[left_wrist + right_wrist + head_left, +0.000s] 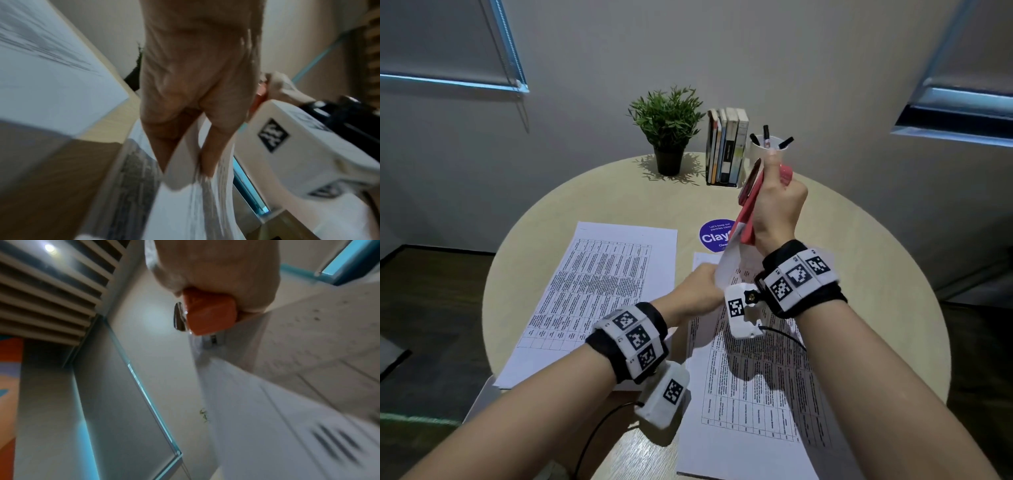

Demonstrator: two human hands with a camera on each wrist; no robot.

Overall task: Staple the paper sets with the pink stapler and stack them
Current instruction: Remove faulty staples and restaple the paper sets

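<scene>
My right hand [777,202] grips the pink stapler [748,210] in a fist above the round table, thumb on top; the stapler's lower end meets the raised corner of a paper set [729,260]. My left hand [700,287] pinches that lifted corner from the left. The rest of this set [753,387] lies on the table under my right forearm. In the right wrist view the fist [216,269] closes on the stapler [207,314] with paper [267,418] below it. In the left wrist view the fingers [185,113] pinch curled sheets [185,186]. A second printed paper set [599,287] lies flat at left.
At the table's [876,274] far edge stand a potted plant [667,130], a row of books [726,147] and a white cup of pens [768,147]. A round purple sticker [714,234] sits mid-table. Cables run from both wrist cameras. The table's left edge drops to dark floor.
</scene>
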